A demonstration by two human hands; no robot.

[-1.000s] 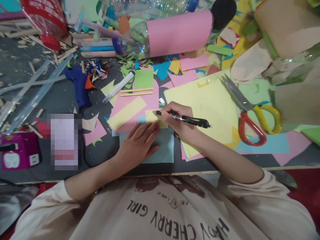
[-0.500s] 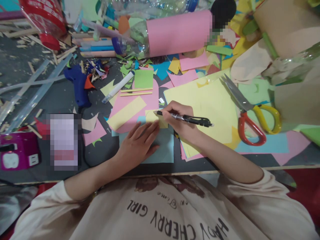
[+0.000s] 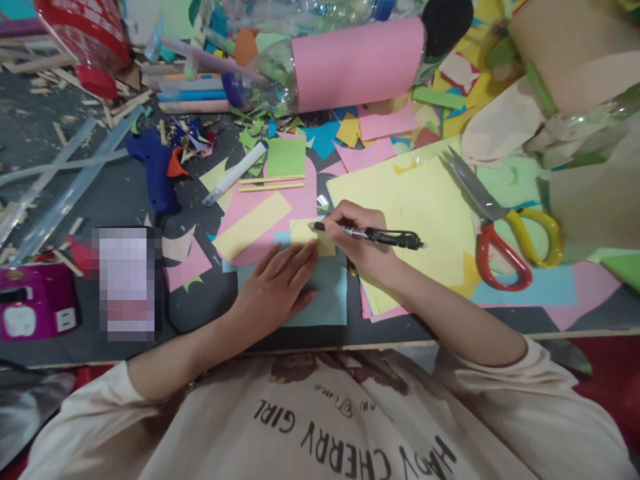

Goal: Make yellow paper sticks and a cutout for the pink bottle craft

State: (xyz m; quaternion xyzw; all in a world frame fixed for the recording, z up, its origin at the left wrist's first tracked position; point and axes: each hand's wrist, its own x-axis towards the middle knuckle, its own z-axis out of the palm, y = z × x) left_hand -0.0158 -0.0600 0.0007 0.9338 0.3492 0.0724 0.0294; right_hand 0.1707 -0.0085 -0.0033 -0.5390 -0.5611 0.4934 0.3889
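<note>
My right hand point(image 3: 360, 240) is closed round a black pen point(image 3: 385, 236), whose tip rests on a small yellow paper piece point(image 3: 306, 233). My left hand point(image 3: 277, 287) lies flat with fingers stretched out, pressing the lower edge of that yellow piece against a light blue sheet point(image 3: 327, 297). A pink sheet point(image 3: 280, 207) with a yellow strip point(image 3: 253, 225) on it lies just beyond my left fingers. A stack of large yellow sheets point(image 3: 425, 207) sits under my right wrist.
Red and yellow scissors point(image 3: 493, 223) lie open to the right. A blue glue gun point(image 3: 157, 167), a white glue stick point(image 3: 235, 175), two thin wooden sticks point(image 3: 273, 183), a pink-wrapped bottle point(image 3: 357, 63) and many paper scraps crowd the far side. A magenta device point(image 3: 35, 300) sits far left.
The pen has tilted slightly, its rear end rising a little; its tip stays on the yellow piece. My left hand has not moved.
</note>
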